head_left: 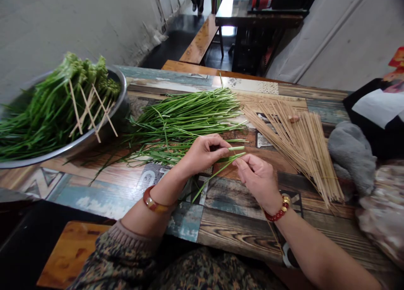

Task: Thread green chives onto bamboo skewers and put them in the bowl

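Observation:
My left hand (206, 153) is closed, thumb and fingers pinching the pale ends of a few green chive stalks (236, 148). Close by on the right, my right hand (257, 176) pinches a thin bamboo skewer (272, 229), whose long end trails back under the wrist. Its tip is near the stalks; whether it has pierced them I cannot tell. One loose stalk (210, 181) slants down between the hands. Behind my left hand lies a heap of long chives (189, 113), pale ends to the right.
Bare bamboo skewers (312, 151) lie fanned out at the right, beside a grey cloth (352, 157) and a clear plastic bag (383, 210). A metal basin (121, 86) at the left holds skewered greens (59, 109). A bench (202, 39) stands beyond the patterned wooden table (240, 231).

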`<state>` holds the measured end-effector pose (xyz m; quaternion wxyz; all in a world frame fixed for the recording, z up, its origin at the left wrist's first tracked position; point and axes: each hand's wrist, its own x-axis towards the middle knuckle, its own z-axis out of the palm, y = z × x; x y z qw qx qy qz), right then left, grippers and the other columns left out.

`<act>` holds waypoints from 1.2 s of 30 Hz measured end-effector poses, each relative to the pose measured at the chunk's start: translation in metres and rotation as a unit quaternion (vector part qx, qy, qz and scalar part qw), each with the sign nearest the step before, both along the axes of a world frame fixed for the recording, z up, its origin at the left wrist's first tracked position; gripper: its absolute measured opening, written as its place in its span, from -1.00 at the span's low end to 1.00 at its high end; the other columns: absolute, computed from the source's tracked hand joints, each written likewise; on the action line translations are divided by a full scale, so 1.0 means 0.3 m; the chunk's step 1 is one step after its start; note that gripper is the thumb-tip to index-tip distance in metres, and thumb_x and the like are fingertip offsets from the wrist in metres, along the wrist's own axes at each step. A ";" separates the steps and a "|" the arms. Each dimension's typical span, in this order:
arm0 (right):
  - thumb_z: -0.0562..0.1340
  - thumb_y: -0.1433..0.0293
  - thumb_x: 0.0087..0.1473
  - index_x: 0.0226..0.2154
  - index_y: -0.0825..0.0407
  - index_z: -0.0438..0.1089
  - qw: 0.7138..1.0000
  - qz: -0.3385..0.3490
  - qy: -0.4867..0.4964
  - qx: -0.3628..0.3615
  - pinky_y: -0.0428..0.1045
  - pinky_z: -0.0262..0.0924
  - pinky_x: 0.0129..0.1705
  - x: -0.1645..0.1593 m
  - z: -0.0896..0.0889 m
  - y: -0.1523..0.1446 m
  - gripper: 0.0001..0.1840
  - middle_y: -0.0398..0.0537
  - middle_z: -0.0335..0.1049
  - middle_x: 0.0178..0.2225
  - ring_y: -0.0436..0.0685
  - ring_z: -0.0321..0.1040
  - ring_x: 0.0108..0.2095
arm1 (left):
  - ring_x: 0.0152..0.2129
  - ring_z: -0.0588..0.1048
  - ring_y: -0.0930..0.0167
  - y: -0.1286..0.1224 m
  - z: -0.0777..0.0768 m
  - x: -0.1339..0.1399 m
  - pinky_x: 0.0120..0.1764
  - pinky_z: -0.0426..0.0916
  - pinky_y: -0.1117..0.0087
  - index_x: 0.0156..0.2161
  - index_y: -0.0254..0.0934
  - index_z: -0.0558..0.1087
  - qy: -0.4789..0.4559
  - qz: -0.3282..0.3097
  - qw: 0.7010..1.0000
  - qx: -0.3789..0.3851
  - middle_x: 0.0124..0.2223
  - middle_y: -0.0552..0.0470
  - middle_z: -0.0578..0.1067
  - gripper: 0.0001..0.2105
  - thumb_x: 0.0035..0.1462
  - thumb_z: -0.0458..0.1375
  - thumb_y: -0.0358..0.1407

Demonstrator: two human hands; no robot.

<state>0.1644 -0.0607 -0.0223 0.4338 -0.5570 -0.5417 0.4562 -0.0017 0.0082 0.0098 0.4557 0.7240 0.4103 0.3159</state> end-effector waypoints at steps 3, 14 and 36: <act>0.15 0.23 0.15 -0.44 0.08 0.37 1.000 0.001 0.003 -0.005 -0.15 -0.06 -0.63 0.001 0.001 0.001 -0.73 -0.30 0.14 -0.73 -0.11 0.02 -0.70 | -0.47 0.41 0.49 0.000 -0.001 0.001 -0.38 0.27 0.49 -0.37 -0.37 0.55 0.010 0.004 0.999 0.030 -0.40 -0.01 0.50 -0.87 0.04 0.21 -0.32; 0.13 0.24 0.16 -0.48 0.06 0.33 1.000 -0.020 0.006 0.008 -0.15 -0.03 -0.61 -0.008 0.000 -0.004 -0.72 -0.29 0.15 -0.72 -0.10 0.05 -0.68 | -0.47 0.40 0.50 -0.001 -0.008 0.008 -0.38 0.26 0.50 -0.42 -0.37 0.53 -0.002 -0.031 0.998 0.053 -0.43 -0.01 0.47 -0.87 0.08 0.17 -0.35; 0.23 0.23 0.04 -0.38 0.06 0.34 0.995 -0.063 0.070 -0.012 -0.16 0.06 -0.61 -0.003 0.011 0.025 -0.78 -0.22 0.27 -0.56 -0.08 0.15 -0.61 | -0.59 0.24 0.56 -0.023 0.002 0.022 -0.53 0.11 0.56 -0.47 -0.42 0.43 0.025 -0.083 0.991 -0.098 -0.55 0.11 0.32 -0.66 0.12 0.10 -0.13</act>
